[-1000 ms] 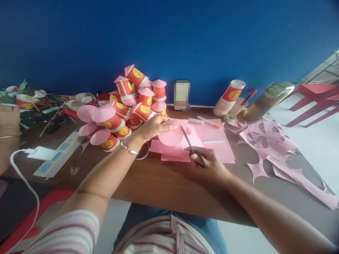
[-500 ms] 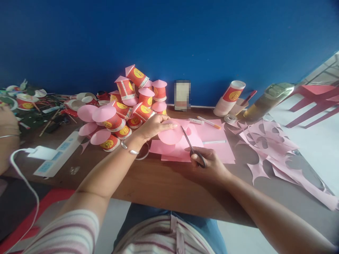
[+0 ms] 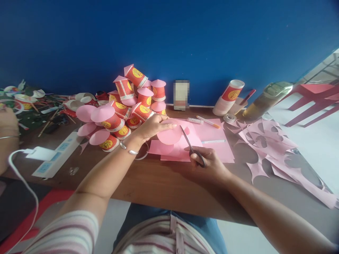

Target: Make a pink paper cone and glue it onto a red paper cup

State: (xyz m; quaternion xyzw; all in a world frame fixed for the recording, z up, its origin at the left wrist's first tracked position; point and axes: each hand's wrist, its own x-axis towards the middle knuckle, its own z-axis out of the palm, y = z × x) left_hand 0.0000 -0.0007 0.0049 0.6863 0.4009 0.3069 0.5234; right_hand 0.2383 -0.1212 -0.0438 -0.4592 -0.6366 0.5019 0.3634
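My left hand (image 3: 152,126) pinches a pink paper circle (image 3: 169,135) and holds it just above the pink paper sheets (image 3: 212,135) on the wooden table (image 3: 153,183). My right hand (image 3: 209,164) grips a pair of scissors (image 3: 191,145) by the handles. The blades point up and left and meet the right edge of the circle. A small pink offcut (image 3: 187,131) sits beside the blades.
A heap of red paper cups with pink cone lids (image 3: 127,106) lies behind my left hand. A cup stack (image 3: 229,97), tape roll (image 3: 229,118), pens (image 3: 208,122) and bottle (image 3: 267,98) stand at the back right. Cut pink scraps (image 3: 270,148) spread right. Power strip (image 3: 57,153) and another person's hand (image 3: 7,130) are left.
Almost nothing has moved. My hands keep the same hold on circle and scissors; the other person's hand at the far left has shifted slightly.
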